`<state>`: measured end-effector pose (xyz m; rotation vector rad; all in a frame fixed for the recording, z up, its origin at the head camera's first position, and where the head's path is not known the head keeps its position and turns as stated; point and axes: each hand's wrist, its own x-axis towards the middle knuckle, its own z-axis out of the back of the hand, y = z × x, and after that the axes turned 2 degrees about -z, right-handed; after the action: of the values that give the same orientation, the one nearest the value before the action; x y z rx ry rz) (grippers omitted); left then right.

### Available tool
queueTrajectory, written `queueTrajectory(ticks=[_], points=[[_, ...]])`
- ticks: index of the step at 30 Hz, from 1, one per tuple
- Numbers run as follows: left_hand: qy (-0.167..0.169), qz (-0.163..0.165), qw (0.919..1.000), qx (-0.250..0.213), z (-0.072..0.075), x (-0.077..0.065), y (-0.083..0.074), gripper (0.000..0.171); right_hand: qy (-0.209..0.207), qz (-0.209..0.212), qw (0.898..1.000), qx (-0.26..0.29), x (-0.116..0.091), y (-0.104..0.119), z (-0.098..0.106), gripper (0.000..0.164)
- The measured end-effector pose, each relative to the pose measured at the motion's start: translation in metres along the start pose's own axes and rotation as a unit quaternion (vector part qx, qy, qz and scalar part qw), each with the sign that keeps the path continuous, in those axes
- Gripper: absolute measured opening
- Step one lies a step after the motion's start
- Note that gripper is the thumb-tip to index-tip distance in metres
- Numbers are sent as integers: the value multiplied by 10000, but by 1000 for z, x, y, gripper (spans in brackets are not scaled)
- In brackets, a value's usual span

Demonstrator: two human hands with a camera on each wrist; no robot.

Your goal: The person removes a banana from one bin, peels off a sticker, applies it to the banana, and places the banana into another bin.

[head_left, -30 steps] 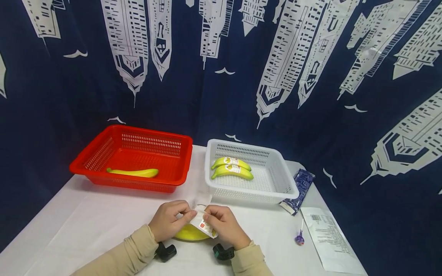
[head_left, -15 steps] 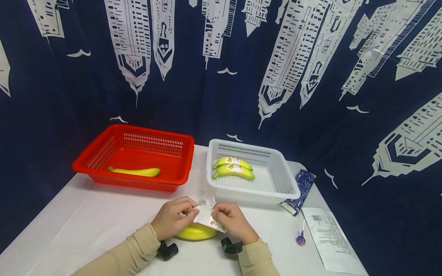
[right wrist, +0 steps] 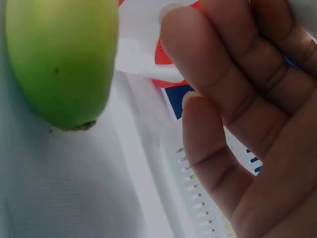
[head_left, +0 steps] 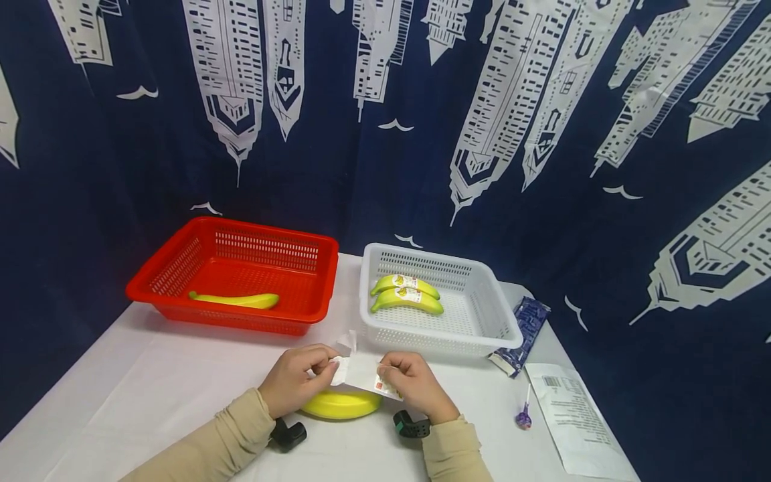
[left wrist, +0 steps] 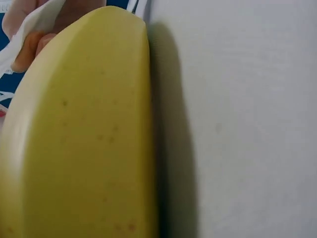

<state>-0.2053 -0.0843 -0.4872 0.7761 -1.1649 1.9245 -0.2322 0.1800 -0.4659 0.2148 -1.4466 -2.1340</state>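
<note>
Between my hands, a white label (head_left: 364, 371) with red print at its right end stretches over a yellow banana (head_left: 341, 406) lying on the table. My left hand (head_left: 299, 380) pinches a white strip at the label's left end. At the other end, my right hand (head_left: 417, 385) pinches the printed part between thumb and fingers. The left wrist view is mostly filled by the banana (left wrist: 89, 124), with white paper (left wrist: 34, 27) and fingers behind it. In the right wrist view, the banana's green tip (right wrist: 64, 74) is beside curled fingers (right wrist: 208, 64).
A red basket (head_left: 241, 326) holding one banana stands at the back left. Two labelled bananas lie in a white basket (head_left: 421, 340). Rightward are a blue packet (head_left: 523, 331), a lollipop (head_left: 523, 418) and a printed white sheet (head_left: 572, 422). A white scrap (head_left: 348, 340) shows beyond the hands.
My right hand has moved right, away from the left one, carrying the printed end of the label. More plain white paper shows between the hands. The banana underneath is more exposed.
</note>
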Motion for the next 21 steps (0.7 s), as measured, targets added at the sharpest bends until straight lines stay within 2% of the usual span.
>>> queueTrajectory(ticks=[4, 8, 12, 15, 19, 21], points=[[202, 205, 9995, -102, 2, 0, -3, 16, 28, 0, 10000, -62, 0, -1, 2, 21], [274, 350, 9989, -169, 2, 0, -6, 18, 16, 12, 10000, -57, 0, -3, 5, 20], [260, 298, 9989, -253, 2, 2, -5, 26, 16, -6, 9998, -176, -1, -6, 12, 20], [26, 397, 9989, -239, 7, 3, -2, 38, -210, -89, 9994, -244, -3, -10, 20, 22], [-572, 877, 9944, -125, 21, 3, 4, 45, -567, -387, 9976, -20, -7, -16, 32, 26], [-670, 1107, 9915, -112, 26, 3, 6, 46, -536, -466, 9975, 52, -7, -19, 34, 27]])
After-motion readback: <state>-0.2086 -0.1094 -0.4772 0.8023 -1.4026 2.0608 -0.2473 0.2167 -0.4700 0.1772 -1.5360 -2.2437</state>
